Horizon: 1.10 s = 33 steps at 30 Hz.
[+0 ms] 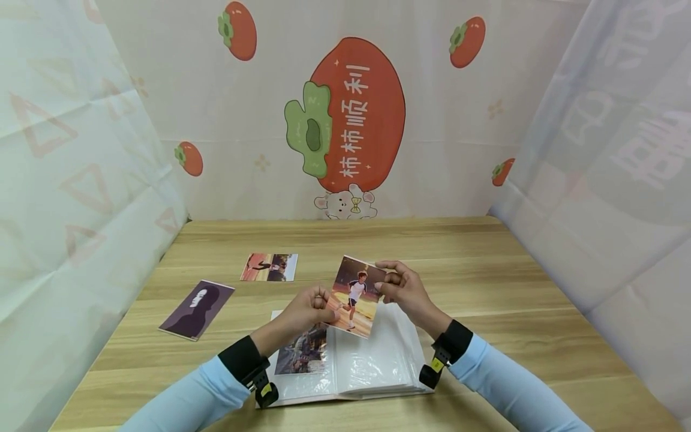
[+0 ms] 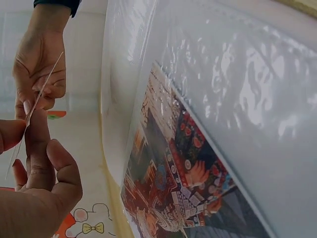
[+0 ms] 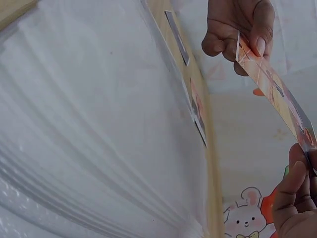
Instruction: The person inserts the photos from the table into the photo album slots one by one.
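Both hands hold one photo (image 1: 353, 294) of a runner in a white shirt, tilted above an open photo album (image 1: 372, 366). My left hand (image 1: 308, 312) pinches its lower left edge between thumb and fingers. At the upper right edge, my right hand (image 1: 407, 291) pinches it the same way. In the left wrist view the photo (image 2: 42, 91) shows nearly edge-on between the two hands. On the album's left page, a photo of a busy scene (image 2: 183, 183) sits inside a clear sleeve. The right page's glossy sleeve shows white, with several more pages stacked beneath.
Two loose photos lie on the wooden table (image 1: 486, 336) left of the album: a dark purple silhouette photo (image 1: 197, 309) and, farther back, a photo of a running track (image 1: 269, 267). Printed cloth (image 1: 442, 120) hangs behind the table and along both sides.
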Motion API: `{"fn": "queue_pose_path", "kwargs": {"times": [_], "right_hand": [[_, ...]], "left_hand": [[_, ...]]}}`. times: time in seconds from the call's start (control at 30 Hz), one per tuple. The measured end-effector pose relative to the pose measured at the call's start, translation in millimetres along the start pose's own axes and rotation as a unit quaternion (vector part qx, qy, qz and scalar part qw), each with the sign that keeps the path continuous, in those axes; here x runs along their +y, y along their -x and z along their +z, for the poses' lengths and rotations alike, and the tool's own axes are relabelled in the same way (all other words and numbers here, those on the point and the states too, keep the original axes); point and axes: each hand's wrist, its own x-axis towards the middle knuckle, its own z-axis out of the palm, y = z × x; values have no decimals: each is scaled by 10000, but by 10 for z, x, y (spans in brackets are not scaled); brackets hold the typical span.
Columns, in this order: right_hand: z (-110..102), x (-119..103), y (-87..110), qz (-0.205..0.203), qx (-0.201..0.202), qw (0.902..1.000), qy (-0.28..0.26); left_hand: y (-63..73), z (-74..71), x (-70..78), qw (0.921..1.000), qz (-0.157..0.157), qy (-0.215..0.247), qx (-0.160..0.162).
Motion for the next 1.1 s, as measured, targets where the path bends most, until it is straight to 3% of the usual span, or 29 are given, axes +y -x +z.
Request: {"fn": "queue_pose_path", "kwargs": {"times": [0.37,0.47,0.53,0.67,0.83,1.1], "right_hand": [[-12,14,-5,97,77,9999,-70],[-31,-12,-12,105,123,9998,-113],[-46,-27,-17,123,173,9997,-138],[-86,-36,-25,156,286,9994,-133],[-153,-18,-38,165,405,9989,-148],[-196,-1,-75,137,540,9983,-171]], "left_hand": [[27,11,-33,9994,-24,-333,18],[56,24,-22,9960,116,-855,243],[94,43,-12,9890,230,-1371,508],[192,97,4,9593,646,-2655,717],[313,190,15,9081,976,-4067,186],[412,350,-39,8381,1262,-5265,-674]]}}
